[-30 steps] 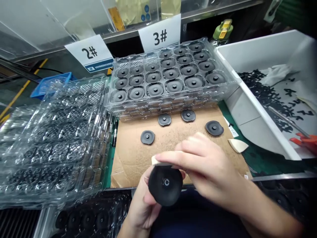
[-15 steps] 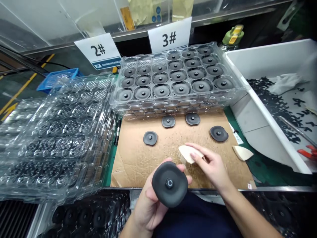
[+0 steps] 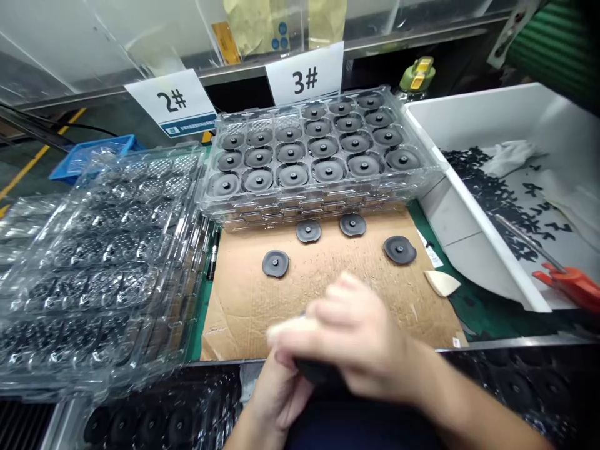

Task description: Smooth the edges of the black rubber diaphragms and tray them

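My left hand (image 3: 276, 394) is closed around a black rubbery disc (image 3: 316, 373), mostly covered by my right hand. My right hand (image 3: 360, 331), smeared by motion, lies across the top of the disc with its fingers curled. The cream-coloured wedge it held a moment ago is hardly visible; only a pale blur shows by the fingertips. Several like discs, each with a small centre stud, lie on the cardboard sheet (image 3: 244, 312); one disc (image 3: 275, 264) is nearest at left, another (image 3: 400, 250) at right. A second cream wedge (image 3: 441, 283) rests by the cardboard's right edge.
Stacked clear trays (image 3: 323, 200) holding black discs stand behind the cardboard. More clear trays (image 3: 94, 250) are piled at left. At right, a white bin (image 3: 487, 231) contains small black scraps and a red-handled tool (image 3: 572, 284). A bottle (image 3: 417, 78) stands behind.
My right hand has moved left with the wedge, from above the cardboard onto the disc in my left hand. The disc is now mostly hidden. The camera view has shifted slightly.
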Available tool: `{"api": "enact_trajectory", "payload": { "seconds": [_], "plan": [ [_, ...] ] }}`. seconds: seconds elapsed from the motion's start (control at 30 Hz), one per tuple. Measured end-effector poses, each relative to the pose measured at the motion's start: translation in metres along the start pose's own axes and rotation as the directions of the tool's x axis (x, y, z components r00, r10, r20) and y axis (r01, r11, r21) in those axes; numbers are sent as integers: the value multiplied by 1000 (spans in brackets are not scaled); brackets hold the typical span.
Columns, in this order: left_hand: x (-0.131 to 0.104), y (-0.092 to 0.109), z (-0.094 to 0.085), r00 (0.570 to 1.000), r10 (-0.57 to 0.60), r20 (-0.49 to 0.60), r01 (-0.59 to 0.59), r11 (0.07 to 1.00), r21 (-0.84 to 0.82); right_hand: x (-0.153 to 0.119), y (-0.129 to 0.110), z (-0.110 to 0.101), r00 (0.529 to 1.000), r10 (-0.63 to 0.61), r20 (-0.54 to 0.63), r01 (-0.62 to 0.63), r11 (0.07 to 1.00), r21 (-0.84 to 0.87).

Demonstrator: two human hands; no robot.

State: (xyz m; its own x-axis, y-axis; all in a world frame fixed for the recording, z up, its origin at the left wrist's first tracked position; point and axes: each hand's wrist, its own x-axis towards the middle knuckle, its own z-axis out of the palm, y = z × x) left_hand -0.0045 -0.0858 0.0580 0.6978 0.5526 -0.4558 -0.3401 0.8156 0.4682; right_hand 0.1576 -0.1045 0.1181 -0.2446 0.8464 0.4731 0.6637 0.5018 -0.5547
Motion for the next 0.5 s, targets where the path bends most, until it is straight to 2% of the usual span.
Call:
{"api": "enact_trajectory", "payload": {
  "seconds": [0.07, 0.13, 0.2, 0.3, 0.37, 0.5],
  "plan": [
    [-3, 3, -7, 998, 50, -23, -51, 998, -42, -5, 20, 2, 974, 224, 30, -226, 973, 44],
    [-7, 8, -13, 997, 71, -21, -73, 994, -85, -22, 41, 11, 894, 447, 7, -444, 887, 130],
    [-10, 12, -16, 998, 65, -8, -66, 992, -108, -45, 55, 27, 824, 566, 3, -553, 804, 218],
    [-12, 15, -16, 996, 71, 49, -63, 987, -151, -75, 63, 56, 797, 604, 33, -596, 774, 214],
    [-10, 15, -13, 993, 74, 97, -55, 981, -185, -84, 62, 67, 791, 610, 41, -606, 772, 193],
    [-8, 15, -6, 986, 38, 164, -5, 981, -196, -74, 56, 61, 771, 637, -1, -623, 754, 209]
  ]
}}
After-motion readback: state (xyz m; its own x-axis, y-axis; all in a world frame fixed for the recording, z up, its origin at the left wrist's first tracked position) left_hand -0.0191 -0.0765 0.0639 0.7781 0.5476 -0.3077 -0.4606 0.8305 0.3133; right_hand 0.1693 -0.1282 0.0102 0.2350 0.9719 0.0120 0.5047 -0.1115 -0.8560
